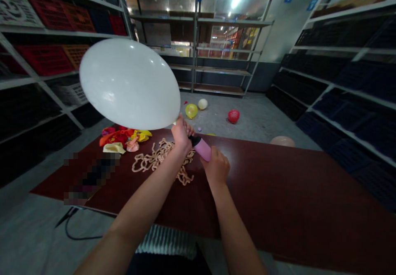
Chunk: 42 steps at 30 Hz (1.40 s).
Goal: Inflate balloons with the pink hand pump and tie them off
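A large white balloon (130, 85), blown up full, tilts up to the left over the table. My left hand (182, 135) is closed around its neck, beside the black end of a pink hand pump (203, 149). The pump's pink body is gripped in my right hand (216, 165). Whether the nozzle sits inside the balloon's neck is hidden by my left fingers. Under my left forearm lies a heap of beige, knobbly chain-like strands (154, 156). Limp balloons (123, 138) in red, orange, yellow, cream and pink lie at the table's far left.
The dark red table (278, 192) reaches far to the right. A blurred-out dark object (94, 176) lies near its left edge. On the floor beyond are yellow (191, 111), white (202, 104) and red (233, 116) balloons. Shelves with crates (43, 56) flank both sides.
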Tool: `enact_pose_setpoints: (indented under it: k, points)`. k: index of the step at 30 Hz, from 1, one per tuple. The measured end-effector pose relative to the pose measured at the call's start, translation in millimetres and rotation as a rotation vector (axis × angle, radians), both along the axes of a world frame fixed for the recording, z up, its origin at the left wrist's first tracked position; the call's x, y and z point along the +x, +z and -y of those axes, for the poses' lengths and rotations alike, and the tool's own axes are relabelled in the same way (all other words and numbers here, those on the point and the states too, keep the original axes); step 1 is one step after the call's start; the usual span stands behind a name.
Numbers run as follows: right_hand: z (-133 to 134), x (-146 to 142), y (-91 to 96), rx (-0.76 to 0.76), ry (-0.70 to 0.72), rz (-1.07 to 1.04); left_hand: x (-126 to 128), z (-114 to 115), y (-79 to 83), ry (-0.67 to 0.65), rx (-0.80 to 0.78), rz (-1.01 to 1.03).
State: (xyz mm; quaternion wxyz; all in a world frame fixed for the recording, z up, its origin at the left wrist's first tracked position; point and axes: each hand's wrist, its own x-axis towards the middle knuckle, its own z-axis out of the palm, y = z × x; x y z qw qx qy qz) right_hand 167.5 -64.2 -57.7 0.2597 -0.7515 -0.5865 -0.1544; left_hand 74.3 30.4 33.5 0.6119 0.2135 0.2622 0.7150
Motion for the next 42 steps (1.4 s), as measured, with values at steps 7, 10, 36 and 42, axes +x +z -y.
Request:
enact_pose_setpoints:
  k: [7,10,36,42]
  points:
    - [-6.8,4.3,-8.8,0.051,0.030,0.039,-4.8,-5.8,-2.7,0.029,-0.078,0.029]
    - [-10.7,1.4,-11.6,0.079,0.054,0.068,-13.9,-10.8,-3.4,0.033,-0.114,0.065]
    - [-3.7,4.9,-11.6,0.078,0.118,0.070,-111.6,-34.3,47.0,0.129,0.040,0.046]
    - [0.6,2.7,-6.0,0.018,0.067,-0.002,-70.1,-26.5,39.7,0.038,0.113,-0.014]
